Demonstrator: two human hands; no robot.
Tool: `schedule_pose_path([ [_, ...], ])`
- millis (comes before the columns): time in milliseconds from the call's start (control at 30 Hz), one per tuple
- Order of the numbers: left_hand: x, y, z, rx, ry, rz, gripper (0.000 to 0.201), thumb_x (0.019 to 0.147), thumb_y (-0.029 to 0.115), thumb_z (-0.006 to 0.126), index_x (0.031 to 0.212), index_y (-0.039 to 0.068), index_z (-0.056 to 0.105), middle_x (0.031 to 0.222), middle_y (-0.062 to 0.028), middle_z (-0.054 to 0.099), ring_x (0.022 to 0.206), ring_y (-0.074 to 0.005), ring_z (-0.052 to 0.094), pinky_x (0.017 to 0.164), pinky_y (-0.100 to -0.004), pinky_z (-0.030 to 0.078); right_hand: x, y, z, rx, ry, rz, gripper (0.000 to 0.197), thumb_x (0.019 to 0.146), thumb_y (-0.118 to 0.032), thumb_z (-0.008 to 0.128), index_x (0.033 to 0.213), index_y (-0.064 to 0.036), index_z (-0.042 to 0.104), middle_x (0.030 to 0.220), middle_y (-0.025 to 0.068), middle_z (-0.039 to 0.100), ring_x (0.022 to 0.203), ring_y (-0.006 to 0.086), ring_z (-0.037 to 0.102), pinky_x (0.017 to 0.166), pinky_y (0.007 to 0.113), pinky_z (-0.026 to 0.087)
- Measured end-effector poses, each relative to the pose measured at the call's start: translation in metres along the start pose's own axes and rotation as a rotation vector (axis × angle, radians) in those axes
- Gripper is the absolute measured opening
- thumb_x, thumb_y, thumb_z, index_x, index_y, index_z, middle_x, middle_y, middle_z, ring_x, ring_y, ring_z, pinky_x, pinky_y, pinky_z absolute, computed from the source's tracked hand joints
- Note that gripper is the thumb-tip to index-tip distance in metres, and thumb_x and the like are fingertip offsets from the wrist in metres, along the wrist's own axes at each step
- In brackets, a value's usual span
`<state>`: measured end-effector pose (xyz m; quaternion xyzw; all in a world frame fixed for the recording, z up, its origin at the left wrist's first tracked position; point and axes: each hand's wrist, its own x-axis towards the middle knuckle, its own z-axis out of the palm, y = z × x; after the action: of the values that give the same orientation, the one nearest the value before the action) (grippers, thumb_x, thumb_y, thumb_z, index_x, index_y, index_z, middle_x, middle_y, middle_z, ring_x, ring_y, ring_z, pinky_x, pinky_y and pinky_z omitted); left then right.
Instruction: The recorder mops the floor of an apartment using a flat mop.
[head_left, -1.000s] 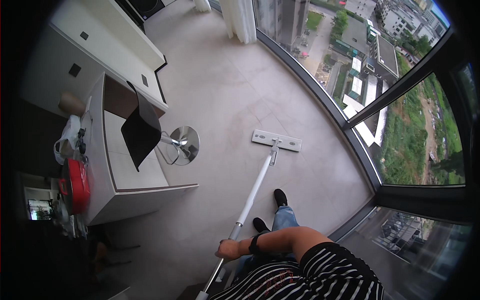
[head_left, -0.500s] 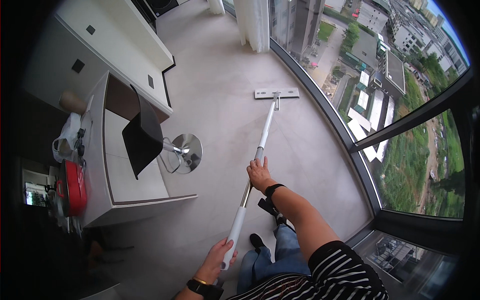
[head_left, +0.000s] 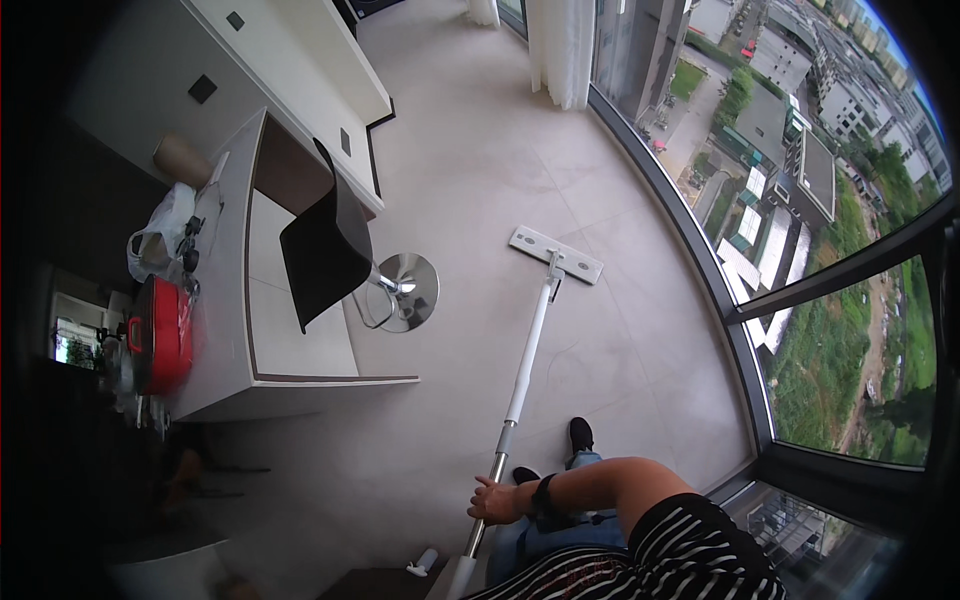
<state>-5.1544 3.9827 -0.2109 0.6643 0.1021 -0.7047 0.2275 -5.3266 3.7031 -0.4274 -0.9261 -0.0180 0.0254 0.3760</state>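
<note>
My right hand (head_left: 497, 500), with a black band at the wrist, is closed round the metal lower part of a long white mop pole (head_left: 525, 365). The pole slants away from me to a flat rectangular mop head (head_left: 556, 255) lying on the pale tiled floor. My left hand is out of sight; the near end of the pole (head_left: 460, 575) runs off the bottom edge. My black shoes (head_left: 580, 435) stand just right of the pole.
A black bar stool (head_left: 325, 250) with a round chrome base (head_left: 405, 290) stands left of the mop head, by a white counter (head_left: 260, 350). On it sit a red pot (head_left: 160, 335) and a plastic bag (head_left: 160, 240). A curved glass wall (head_left: 735, 310) bounds the right; a curtain (head_left: 560, 50) hangs far back.
The mop head has been drawn back from its far reach toward me. My right arm has pulled in, and my left hand, earlier low on the pole, has left the picture.
</note>
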Motion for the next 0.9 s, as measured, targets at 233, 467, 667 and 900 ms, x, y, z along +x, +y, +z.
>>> schedule_pose_path([
  [233, -0.064, 0.013, 0.004, -0.025, 0.124, -0.153, 0.041, 0.091, 0.027, 0.051, 0.126, 0.009, 0.04, 0.09, -0.0055, 0.052, 0.064, -0.0118, 0.049, 0.053, -0.0251, 0.042, 0.044, -0.027, -0.009, 0.271, -0.092, -0.241, 0.025, 0.065, -0.017, 0.066, 0.083, -0.0077, 0.052, 0.069, 0.0106, 0.06, 0.071, 0.0347, 0.061, 0.069, 0.046, 0.046],
  [467, 0.132, 0.209, 0.133, -0.191, -0.508, -0.026, 0.037, 0.094, 0.026, 0.046, 0.126, 0.012, 0.034, 0.084, -0.0076, 0.049, 0.056, -0.015, 0.046, 0.048, -0.0272, 0.04, -0.015, 0.241, -0.163, -0.31, 0.035, 0.321, 0.011, 0.078, -0.02, 0.061, 0.088, -0.0162, 0.06, 0.087, 0.0035, 0.058, 0.1, 0.0236, 0.053, 0.102, 0.054, 0.029],
  [667, 0.273, 0.449, 0.317, -0.234, -0.506, 0.271, 0.032, 0.092, 0.035, 0.051, 0.113, 0.014, 0.043, 0.077, -0.0045, 0.051, 0.056, -0.0111, 0.047, 0.047, -0.0228, 0.039, -0.054, 0.375, -0.31, -0.169, 0.279, 0.946, 0.054, 0.074, -0.022, 0.067, 0.123, -0.0108, 0.045, 0.144, 0.0096, 0.027, 0.137, 0.033, 0.016, 0.104, 0.065, 0.016],
  [900, 0.255, 0.403, 0.294, -0.202, -0.367, 0.231, 0.029, 0.094, 0.034, 0.045, 0.112, 0.01, 0.044, 0.08, -0.0041, 0.048, 0.058, -0.0089, 0.043, 0.048, -0.0196, 0.033, -0.069, 0.393, -0.274, -0.323, 0.021, 0.485, 0.031, 0.086, -0.019, 0.051, 0.117, -0.0186, 0.048, 0.129, 0.0109, 0.04, 0.136, 0.0338, 0.018, 0.105, 0.065, 0.01],
])
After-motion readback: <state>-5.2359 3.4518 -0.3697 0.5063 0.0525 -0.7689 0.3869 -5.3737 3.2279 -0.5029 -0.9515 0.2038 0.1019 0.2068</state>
